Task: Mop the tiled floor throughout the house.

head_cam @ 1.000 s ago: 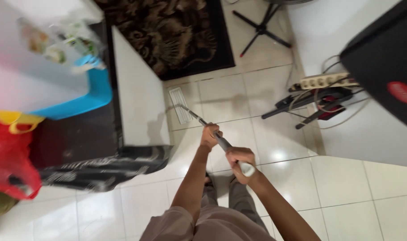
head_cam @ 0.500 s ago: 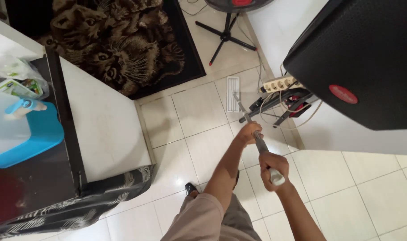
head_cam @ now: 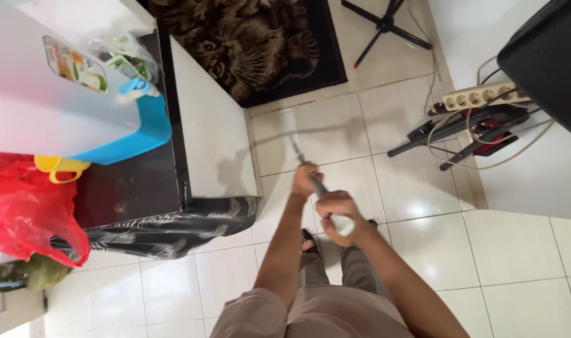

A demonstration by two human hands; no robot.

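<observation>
The mop handle (head_cam: pixel 315 183) now points toward the white cabinet side (head_cam: pixel 210 125), swung left from the power strip (head_cam: pixel 479 97) where it reached half a second ago. Its flat head is blurred, hardly visible. Both hands, left (head_cam: pixel 305 178) and right (head_cam: pixel 337 209), sit closer to the body.

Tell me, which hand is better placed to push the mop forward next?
Probably the left hand. It grips the mop handle lower down, nearer the floor end, so it can steer the push. The right hand holds the top end, closer to the body, and mostly steadies it.
</observation>
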